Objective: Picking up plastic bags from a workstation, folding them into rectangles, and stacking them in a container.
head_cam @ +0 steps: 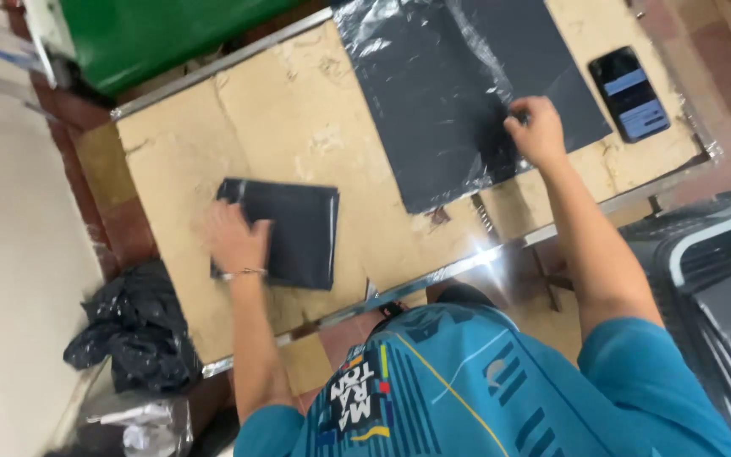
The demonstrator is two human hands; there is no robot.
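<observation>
While both hands work the desk [213, 127]:
Left hand [234, 241]: flat, open, pressing folded dark bag [298, 233], centre-left.
Right hand [537, 131]: pinching plastic-covered dark sheet [450, 85], upper right.
Handling: likely light, limp, slippery; grip edges.

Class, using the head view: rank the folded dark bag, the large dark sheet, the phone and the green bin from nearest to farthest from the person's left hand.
1. Folded dark bag: under the left hand, touching it.
2. Large dark sheet: mid-table, where the right hand rests.
3. Green bin: beyond the table's far edge.
4. Phone: far corner, past the right hand.
</observation>
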